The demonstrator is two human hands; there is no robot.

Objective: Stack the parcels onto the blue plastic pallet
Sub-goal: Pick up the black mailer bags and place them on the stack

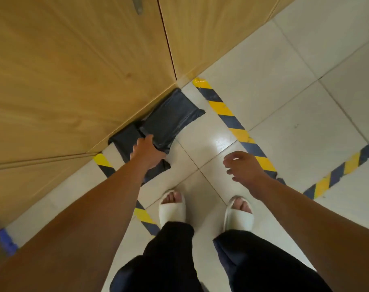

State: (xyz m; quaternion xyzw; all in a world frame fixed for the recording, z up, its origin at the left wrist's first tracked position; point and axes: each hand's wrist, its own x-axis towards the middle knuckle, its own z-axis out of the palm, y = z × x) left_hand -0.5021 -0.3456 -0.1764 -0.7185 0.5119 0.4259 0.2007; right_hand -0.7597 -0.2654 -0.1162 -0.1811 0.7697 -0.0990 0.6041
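We look straight down at a pale tiled floor (pixel 263 76) where two dark grey plastic mailer parcels lie against the foot of a light wooden panelled wall (pixel 74 66). The larger parcel (pixel 173 119) overlaps the smaller parcel (pixel 123 140) to its left. Our left hand (pixel 147 152) rests on the near corner of the larger parcel with fingers bent down over its edge (we cannot tell whether they grip it). Our right hand (pixel 242 165) hovers above the floor well apart from the parcels, holding nothing, fingers spread and loosely curled. Yellow-and-black striped floor tape (pixel 232 121) frames the spot. Below are white open-toed slippers (pixel 172 209) and black trousers (pixel 169 260).
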